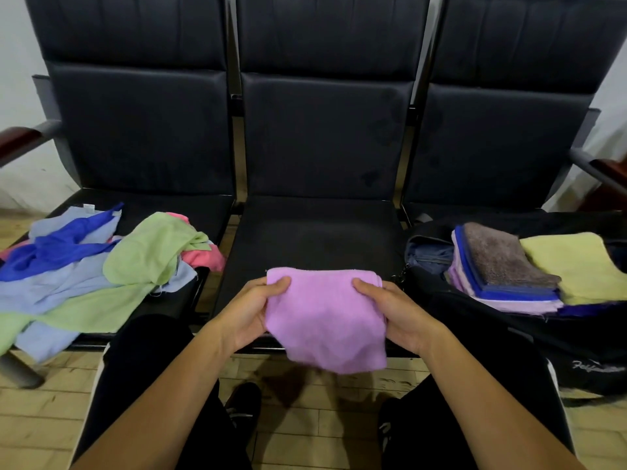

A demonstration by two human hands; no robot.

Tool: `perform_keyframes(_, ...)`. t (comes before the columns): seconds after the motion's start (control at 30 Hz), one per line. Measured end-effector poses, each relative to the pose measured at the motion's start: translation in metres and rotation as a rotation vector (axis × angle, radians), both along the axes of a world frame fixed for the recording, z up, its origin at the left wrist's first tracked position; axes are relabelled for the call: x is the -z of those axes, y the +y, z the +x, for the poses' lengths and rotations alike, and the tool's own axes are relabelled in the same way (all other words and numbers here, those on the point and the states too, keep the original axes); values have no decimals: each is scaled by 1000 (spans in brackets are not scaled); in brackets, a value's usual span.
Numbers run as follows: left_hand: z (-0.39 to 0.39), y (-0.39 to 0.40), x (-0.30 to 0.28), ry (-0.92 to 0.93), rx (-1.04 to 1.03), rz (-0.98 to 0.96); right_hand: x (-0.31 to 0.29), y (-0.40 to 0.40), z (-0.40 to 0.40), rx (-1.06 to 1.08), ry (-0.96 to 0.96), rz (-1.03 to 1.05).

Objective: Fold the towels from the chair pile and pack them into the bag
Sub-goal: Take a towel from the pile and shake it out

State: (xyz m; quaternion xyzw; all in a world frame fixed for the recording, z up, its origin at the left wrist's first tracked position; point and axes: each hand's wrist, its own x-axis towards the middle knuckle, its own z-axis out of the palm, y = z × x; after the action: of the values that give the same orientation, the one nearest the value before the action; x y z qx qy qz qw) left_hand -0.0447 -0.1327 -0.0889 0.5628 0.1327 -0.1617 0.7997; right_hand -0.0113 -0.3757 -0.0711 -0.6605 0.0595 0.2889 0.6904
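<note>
1. The left hand [249,312] and right hand [395,312] each pinch a side of the folded pink towel [324,317] (soft, light, floppy, so best gripped at its edges).
2. The bag [502,320] lies right of the hands; the unfolded pile [101,262] lies left.

Three-seat bench [325,157]: black padded seats and backrests with horizontal seams, joined in a row, backs against the far wall. Metal uprights show between the backrests. Middle seat cushion [315,239]: dark, dull, faintly marked. Left armrest [20,140] and right armrest [607,166]: reddish-brown wood on grey metal brackets. Bench leg [20,368]: grey metal tube, near left, standing on the floor. Wall [20,62]: plain white. Floor [305,435]: light wood-look planks, scuffed. Light: even, soft.
</note>
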Motion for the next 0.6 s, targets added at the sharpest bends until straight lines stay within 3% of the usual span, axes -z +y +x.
perform_keyframes(0.13,1,0,3,47,-7,138,6,1,0,18,-63,-154)
perform_keyframes(0.3,2,-1,5,140,-62,64,7,0,3,21,-5,3)
perform_keyframes(0.47,-2,0,-5,-190,-67,-74,-2,-1,4,153,-153,180)
perform_keyframes(0.6,-2,2,-7,-299,-146,48,-5,-6,4,171,-326,153)
